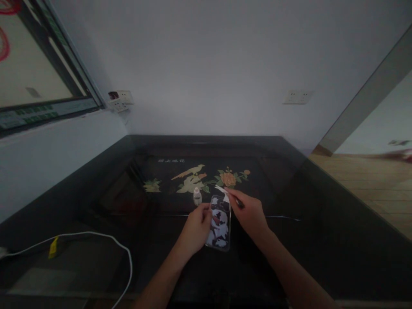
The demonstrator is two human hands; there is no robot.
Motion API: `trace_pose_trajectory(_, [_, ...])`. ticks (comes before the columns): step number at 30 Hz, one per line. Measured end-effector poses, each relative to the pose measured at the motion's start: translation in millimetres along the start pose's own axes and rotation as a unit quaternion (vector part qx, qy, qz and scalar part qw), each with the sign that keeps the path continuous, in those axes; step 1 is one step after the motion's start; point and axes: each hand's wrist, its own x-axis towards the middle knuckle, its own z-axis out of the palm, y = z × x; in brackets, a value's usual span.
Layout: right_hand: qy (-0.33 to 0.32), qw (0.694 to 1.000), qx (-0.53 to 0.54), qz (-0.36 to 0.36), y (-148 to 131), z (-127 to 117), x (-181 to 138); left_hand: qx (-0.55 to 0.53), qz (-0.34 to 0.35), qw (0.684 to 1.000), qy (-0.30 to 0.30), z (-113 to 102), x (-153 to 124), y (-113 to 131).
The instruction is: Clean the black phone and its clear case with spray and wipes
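Where the table (322,223) runs out at its left corner, a white cable (96,234) loops across the dark top, with a yellow tag (53,247) on it near the edge. Between that loop and the hands the surface lies bare. The left hand (195,227) comes in from the near edge, fingers curled together on the left side of the case (220,225), holding it down. The case lies flat near the middle of the table, patterned face up, its long sides running away from the person. Just behind its top left corner stands a small white bottle (197,197), upright, close to the left fingertips but apart from them. At the case's top edge a white strip (222,190) sticks up, pinched between thumb and forefinger of the right hand (249,214), whose other fingers are folded in. Whether the strip touches the case I cannot tell. To the right of that hand the top lies open to its right edge, beyond which a wooden floor (370,180) shows. The far edge meets a plain wall (209,64).
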Motion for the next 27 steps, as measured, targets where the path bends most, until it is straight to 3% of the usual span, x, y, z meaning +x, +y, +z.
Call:
trace_pose_trajectory(4, [-0.1, 0.985, -0.095, -0.1, -1, 6, -8, -0.129, 0.004, 0.992, 0.009, 5, 9, -3])
trace_pose_trajectory(13, [-0.233, 0.96, -0.094, -0.126, -20, -14, -24, -0.333, -0.087, 0.938, -0.039, 10, 3, -1])
trace_pose_trajectory(21, [-0.367, 0.909, -0.086, -0.178, -46, -42, -32, -0.318, -0.089, 0.944, -0.008, 9, 3, -6])
trace_pose_trajectory(27, [-0.4, 0.878, -0.133, -0.227, -32, -53, -21, -0.268, -0.061, 0.961, 0.001, 8, 0, -8])
